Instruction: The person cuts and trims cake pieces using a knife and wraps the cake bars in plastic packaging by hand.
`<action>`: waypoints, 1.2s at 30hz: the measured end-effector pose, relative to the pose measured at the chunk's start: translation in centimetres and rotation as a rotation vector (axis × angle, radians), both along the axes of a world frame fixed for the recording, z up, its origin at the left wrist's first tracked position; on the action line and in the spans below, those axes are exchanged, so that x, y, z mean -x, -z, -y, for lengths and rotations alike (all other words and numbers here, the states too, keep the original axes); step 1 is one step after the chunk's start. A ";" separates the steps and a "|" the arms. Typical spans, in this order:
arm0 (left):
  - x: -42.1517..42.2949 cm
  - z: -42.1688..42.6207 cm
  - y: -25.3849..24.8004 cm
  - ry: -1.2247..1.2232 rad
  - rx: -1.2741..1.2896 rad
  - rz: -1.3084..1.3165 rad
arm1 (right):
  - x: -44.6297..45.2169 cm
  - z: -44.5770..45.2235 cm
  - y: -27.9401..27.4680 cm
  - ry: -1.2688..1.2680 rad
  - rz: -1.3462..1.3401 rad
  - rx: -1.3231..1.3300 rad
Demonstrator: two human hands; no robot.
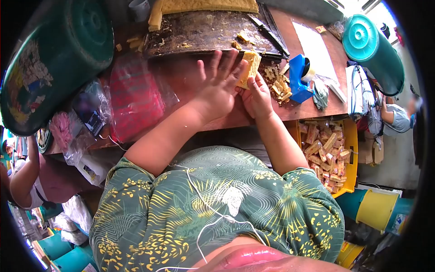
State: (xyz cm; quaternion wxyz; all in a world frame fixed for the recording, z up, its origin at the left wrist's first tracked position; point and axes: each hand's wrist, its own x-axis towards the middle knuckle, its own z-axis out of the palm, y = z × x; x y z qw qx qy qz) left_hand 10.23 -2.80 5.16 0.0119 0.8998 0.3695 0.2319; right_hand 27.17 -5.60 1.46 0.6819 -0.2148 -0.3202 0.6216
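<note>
A yellow slab of sponge cake (249,68) stands tilted in my right hand (257,97), the thumb and fingers closed on its lower end. My left hand (217,86) is spread open just left of the slab, fingers apart; I cannot tell whether its fingertips touch the cake. Beyond both hands lies a dark, crumb-strewn baking tray (199,31) with a long block of the same cake (208,5) along its far side. A knife (267,32) rests at the tray's right end. Cake scraps (277,84) are heaped right of my right hand.
A blue tape dispenser (299,79) and a white sheet (317,50) are on the right. Red plastic packaging (136,97) lies at left. A yellow crate (351,167) holds several wrapped pieces. Green drums (376,54) stand around. Other people are visible at both edges.
</note>
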 end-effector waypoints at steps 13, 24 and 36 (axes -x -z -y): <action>15.9 -5.2 -0.8 -0.366 -0.152 0.138 | -0.9 -0.3 1.4 0.089 0.050 0.009; 23.6 -6.0 4.5 -0.495 0.105 0.223 | 7.4 3.7 -1.0 -0.195 0.460 -0.018; 23.2 -5.8 4.9 -0.516 0.033 0.280 | 8.6 -3.2 -3.0 0.103 0.515 -0.115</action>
